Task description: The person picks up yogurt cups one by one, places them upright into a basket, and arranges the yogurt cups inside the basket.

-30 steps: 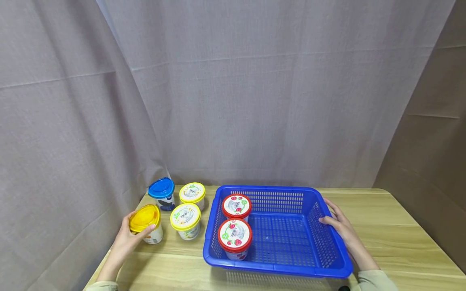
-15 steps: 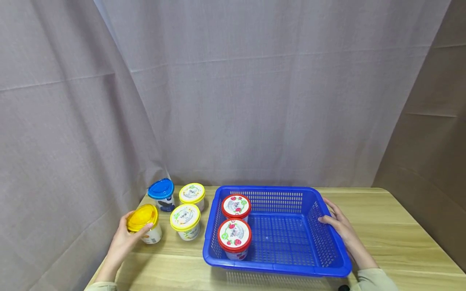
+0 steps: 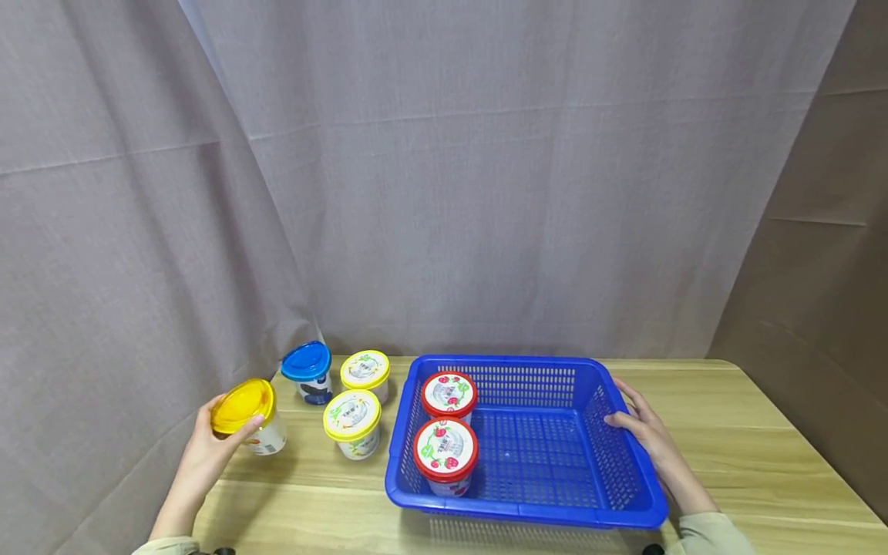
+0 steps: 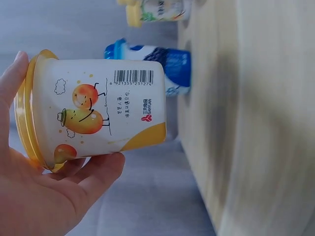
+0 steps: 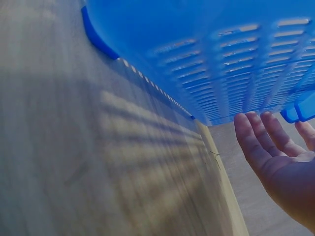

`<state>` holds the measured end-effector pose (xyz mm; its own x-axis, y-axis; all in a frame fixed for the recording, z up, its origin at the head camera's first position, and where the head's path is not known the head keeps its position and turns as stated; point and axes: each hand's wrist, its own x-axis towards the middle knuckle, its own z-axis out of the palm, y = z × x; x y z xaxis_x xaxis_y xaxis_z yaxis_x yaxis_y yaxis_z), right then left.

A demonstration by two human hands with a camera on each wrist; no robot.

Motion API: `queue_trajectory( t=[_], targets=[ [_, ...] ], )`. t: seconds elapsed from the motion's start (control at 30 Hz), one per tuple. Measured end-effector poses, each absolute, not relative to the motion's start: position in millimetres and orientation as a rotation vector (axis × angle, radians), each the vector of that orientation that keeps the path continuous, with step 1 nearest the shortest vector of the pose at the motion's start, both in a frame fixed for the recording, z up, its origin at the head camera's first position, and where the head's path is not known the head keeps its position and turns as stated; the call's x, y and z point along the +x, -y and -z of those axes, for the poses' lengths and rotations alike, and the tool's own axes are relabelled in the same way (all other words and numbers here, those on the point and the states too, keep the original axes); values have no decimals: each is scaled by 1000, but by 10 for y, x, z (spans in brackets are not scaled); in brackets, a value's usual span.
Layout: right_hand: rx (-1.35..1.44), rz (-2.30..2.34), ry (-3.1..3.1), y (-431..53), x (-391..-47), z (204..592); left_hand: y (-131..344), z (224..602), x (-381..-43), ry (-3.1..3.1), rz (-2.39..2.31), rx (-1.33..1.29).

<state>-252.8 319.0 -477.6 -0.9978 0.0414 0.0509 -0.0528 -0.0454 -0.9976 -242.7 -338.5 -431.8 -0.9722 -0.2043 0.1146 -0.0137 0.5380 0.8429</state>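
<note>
My left hand [image 3: 204, 451] grips a yogurt cup with an orange-yellow lid [image 3: 244, 407], thumb on one side and fingers round the other. Mango cartoons and a barcode show on this white cup [image 4: 108, 105] in the left wrist view, its base a little off the tabletop. At the right end of a blue plastic basket [image 3: 548, 512], my right hand [image 3: 648, 432] holds the rim, thumb over the top and fingers outside against the slotted wall [image 5: 231, 73]. Two red-lidded cups [image 3: 446, 449] stand inside the basket along its left side.
Left of the basket, two cups with pale yellow-rimmed lids [image 3: 351, 416] stand on the wooden table [image 3: 326, 509]. Behind the held cup is a blue-lidded cup [image 3: 307, 372]. Grey curtain [image 3: 451, 193] hangs along the back and left of the table.
My left hand has moved left with the orange-yellow-lidded cup, which rises off the table and tilts. The right hand still holds the basket rim, and the other cups stay put.
</note>
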Motion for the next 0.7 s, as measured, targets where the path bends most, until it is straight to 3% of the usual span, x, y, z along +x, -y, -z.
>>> queue_trajectory(
  t=[0.7],
  targets=[
    [-4, -2214, 2135, -3189, -2542, 4790, 3756, 3557, -2288, 2444, 1201, 188]
  ],
)
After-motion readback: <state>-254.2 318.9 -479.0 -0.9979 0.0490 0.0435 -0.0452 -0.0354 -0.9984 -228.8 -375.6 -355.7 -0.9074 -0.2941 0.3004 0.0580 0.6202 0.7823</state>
